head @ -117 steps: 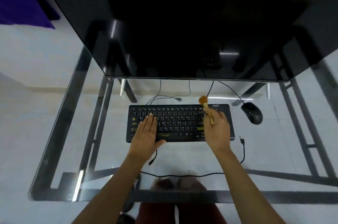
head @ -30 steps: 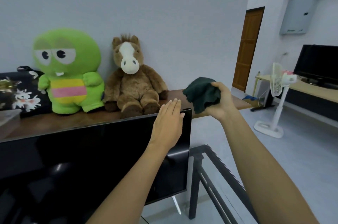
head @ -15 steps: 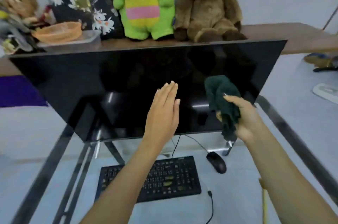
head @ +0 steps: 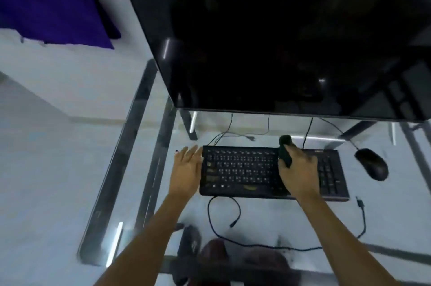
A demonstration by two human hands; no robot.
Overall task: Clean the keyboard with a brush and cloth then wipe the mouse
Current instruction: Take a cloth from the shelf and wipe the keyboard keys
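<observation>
We see the right hand (head: pixel 297 169) gripping a dark cloth (head: pixel 285 151) over the black keyboard (head: pixel 242 171); left hand (head: pixel 186 168) flat beside its left edge; mouse (head: pixel 372 164) right, apart.

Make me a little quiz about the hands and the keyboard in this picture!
1. True or false: the right hand holds a dark cloth over the keyboard.
2. Where is the mouse? A) left of the keyboard B) right of the keyboard C) on the keyboard
3. Fill in: the left hand is ___ , beside the keyboard's left edge.

Key: 1 true; 2 B; 3 open.
</observation>
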